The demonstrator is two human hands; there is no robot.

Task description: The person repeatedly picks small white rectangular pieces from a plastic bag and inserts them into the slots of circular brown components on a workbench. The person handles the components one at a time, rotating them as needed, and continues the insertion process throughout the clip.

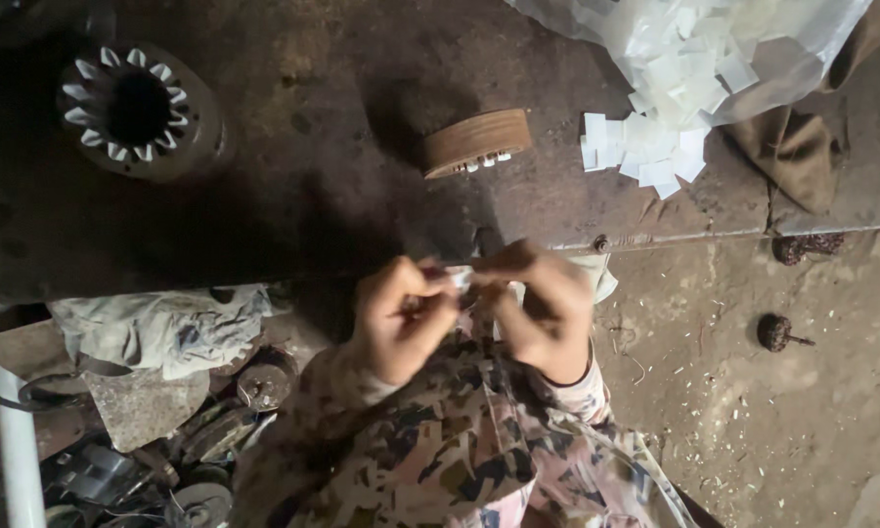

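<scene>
**Both hands pinching a small white piece at the bench edge**

Head view. The left hand [401, 318] and the right hand [543, 308] meet near the centre of the frame, just below the front edge of the dark metal workbench [342, 196]. The fingers of both hands are curled and pressed together, pinching a small white piece [462, 278] between them. The piece is mostly covered by the fingertips and blurred, so its exact shape cannot be determined. Both forearms are in patterned sleeves [460, 450] that enter from 6 o'clock.

On the bench, at 12 o'clock from the hands, a round brown disc [474, 140] lies tilted on its side, with a row of small white pieces showing along its lower rim. At 1 o'clock from the hands, a loose heap of white squares [640, 152] spills from a clear plastic bag [714, 49] at the top right of the frame. At 10 o'clock, well apart from the hands, a dark ring-shaped part [137, 108] sits on the bench, its inner opening lined with white inserts.

Below the bench at 9 o'clock lies a crumpled grey cloth [161, 328], with metal scrap parts [196, 440] beneath it at 8 o'clock. The dirt floor [782, 420] occupies the right side.
</scene>
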